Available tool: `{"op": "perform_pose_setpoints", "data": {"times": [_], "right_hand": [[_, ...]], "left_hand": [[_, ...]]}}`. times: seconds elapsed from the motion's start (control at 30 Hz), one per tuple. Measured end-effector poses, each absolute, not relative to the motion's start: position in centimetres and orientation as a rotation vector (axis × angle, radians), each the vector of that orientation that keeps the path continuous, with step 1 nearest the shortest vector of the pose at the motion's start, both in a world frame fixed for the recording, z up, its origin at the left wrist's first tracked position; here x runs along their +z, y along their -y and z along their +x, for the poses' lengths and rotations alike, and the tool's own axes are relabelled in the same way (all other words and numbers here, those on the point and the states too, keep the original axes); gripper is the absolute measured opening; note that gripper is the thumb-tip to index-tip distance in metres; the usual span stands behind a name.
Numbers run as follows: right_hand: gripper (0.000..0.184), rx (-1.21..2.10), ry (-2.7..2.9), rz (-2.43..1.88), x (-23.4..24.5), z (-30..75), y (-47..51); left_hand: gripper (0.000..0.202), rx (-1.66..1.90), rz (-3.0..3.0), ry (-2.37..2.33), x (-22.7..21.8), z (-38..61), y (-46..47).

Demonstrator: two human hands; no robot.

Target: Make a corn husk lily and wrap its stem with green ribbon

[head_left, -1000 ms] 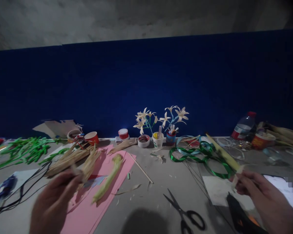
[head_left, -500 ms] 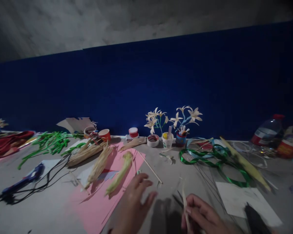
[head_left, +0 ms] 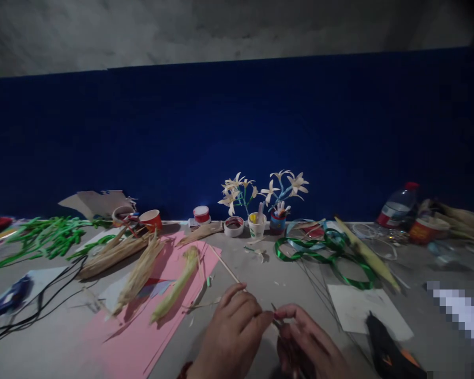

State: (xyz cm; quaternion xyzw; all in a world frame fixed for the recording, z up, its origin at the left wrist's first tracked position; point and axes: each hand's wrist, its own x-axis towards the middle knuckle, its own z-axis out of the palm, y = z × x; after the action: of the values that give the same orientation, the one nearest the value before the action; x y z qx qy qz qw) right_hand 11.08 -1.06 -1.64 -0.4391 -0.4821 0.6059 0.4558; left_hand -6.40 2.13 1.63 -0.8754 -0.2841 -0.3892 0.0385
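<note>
My left hand [head_left: 237,331] is closed, its thumb and fingertips meeting my right hand above the grey table. Whatever its fingers pinch is too small and hidden to make out. My right hand [head_left: 310,342] is closed around dark scissors [head_left: 276,315], mostly covered by the fingers, with a narrow tip showing between both hands. Left of my left hand, a thin pale strip [head_left: 204,305] lies on the table. A thin stick [head_left: 225,263] reaches from the pink paper [head_left: 122,342] toward my left hand. On that paper lies a pale green husk piece [head_left: 177,287].
Behind my hands, white flowers [head_left: 237,189] stand in a paper cup [head_left: 257,226]. Green ribbon [head_left: 363,273] lies right, near white paper [head_left: 367,310] and a black glue gun [head_left: 387,342]. Dried husks [head_left: 138,279], a blue glue gun [head_left: 10,297] and green fuzzy stems [head_left: 51,237] are left.
My left hand has moved right and closed, meeting my right hand. The pale strip that stood up from my right hand no longer shows there. The view has turned slightly right.
</note>
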Motion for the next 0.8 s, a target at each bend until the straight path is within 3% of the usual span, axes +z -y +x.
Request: {"op": "perform_pose_setpoints", "data": {"times": [0.1, 0.2, 0.4, 0.5, 0.8], "right_hand": [[0.032, 1.249, 1.290, -1.154, -0.9, 12.0, 1.5], [0.012, 0.990, 1.433, -1.313, -0.7, 12.9, 1.9], [0.021, 1.000, 1.426, -1.303, -0.9, 13.3, 1.7], [0.017, 1.005, 1.482, -1.311, -0.5, 13.0, 1.7], [0.017, 0.889, 1.585, -1.333, 0.3, 13.5, 2.4]], "left_hand": [[0.025, -1.258, -2.705, 1.085, 1.5, -6.1, -2.2], [0.027, -1.320, -2.844, 1.387, 1.4, -6.0, -1.6], [0.019, -1.074, -3.108, 1.939, 1.6, -5.8, -0.3], [0.011, -1.162, -3.180, 1.941, 1.7, -4.9, -0.6], [0.027, -1.458, -3.325, 2.035, 1.5, -4.1, -0.9]]}}
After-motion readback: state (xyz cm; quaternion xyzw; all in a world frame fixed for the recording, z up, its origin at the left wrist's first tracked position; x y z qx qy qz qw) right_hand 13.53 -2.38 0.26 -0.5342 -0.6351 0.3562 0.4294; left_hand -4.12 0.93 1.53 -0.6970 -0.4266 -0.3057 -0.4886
